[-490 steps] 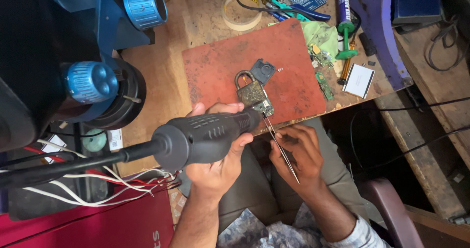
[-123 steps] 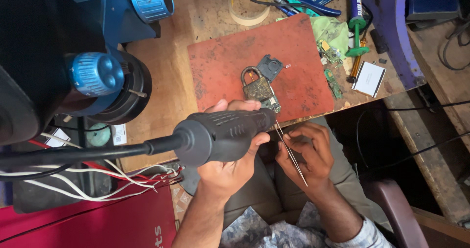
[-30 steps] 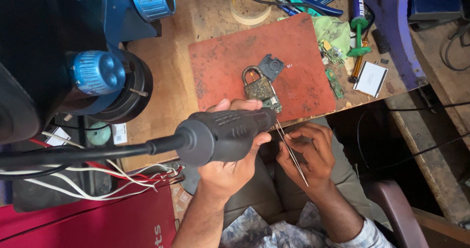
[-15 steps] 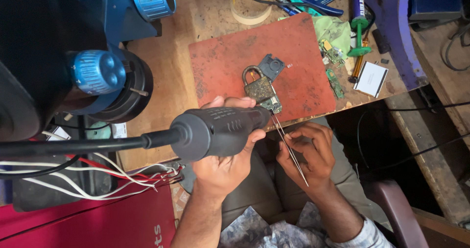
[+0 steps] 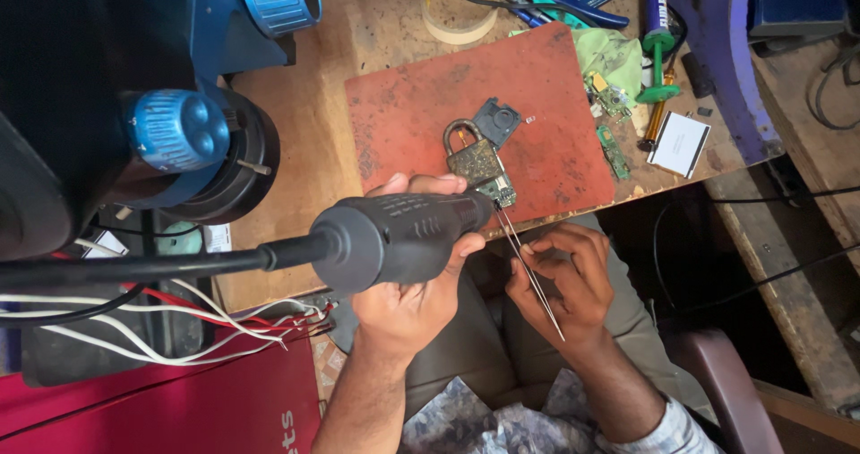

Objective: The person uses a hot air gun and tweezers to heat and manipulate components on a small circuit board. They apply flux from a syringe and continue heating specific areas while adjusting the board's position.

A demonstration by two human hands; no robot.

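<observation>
Having been swung slightly, the hot-air gun [image 5: 403, 239] is gripped by the left hand [image 5: 417, 293]. Tweezers [image 5: 528, 270] are pinched by right hand [image 5: 564, 279] fingers near the circuit board [image 5: 495, 190].

The hot-air gun [image 5: 403, 239] is a thick black handle with a ribbed grip, lying nearly level, its cable trailing left and its nozzle aimed right at a small green circuit board [image 5: 498, 189]; that board lies on the red mat [image 5: 403, 122], touching a brass padlock [image 5: 470, 156]. Thin metal tweezers [image 5: 530, 273] slant up-left, tips at the board's edge.
</observation>
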